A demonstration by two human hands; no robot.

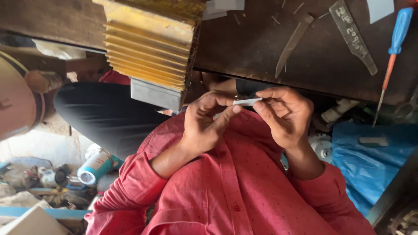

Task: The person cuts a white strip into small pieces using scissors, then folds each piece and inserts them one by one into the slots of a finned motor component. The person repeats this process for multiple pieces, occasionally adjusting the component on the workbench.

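Pinching with thumb and fingers, the left hand (201, 126) held one end of a small white strip (247, 102), and the right hand (285, 114) held the other end the same way. Both hands were closed on it, with the other fingers curled in. The strip sat between the two hands, up in the air, just above the chest of the red shirt (235, 187) and just below the edge of the dark bench top (257, 52). It looked thin, flat and very light, about like a bit of paper or thin plastic, though I could not tell which. A thing like that would likely bend or crease with a hard squeeze, and it could slip away if held loosely. The best place to hold it seemed to be the two short ends, softly, with the fingertips, as the hands were doing. Past the hands, a yellow ribbed block (152, 43) hung over the bench edge on the left. On the bench top lay a bare knife blade (292, 43), a flat grey metal piece (353, 37) and a screwdriver (396, 41) with a blue handle. Lower right was a blue plastic sheet (370, 165), and lower left lay a white and blue can (96, 167).
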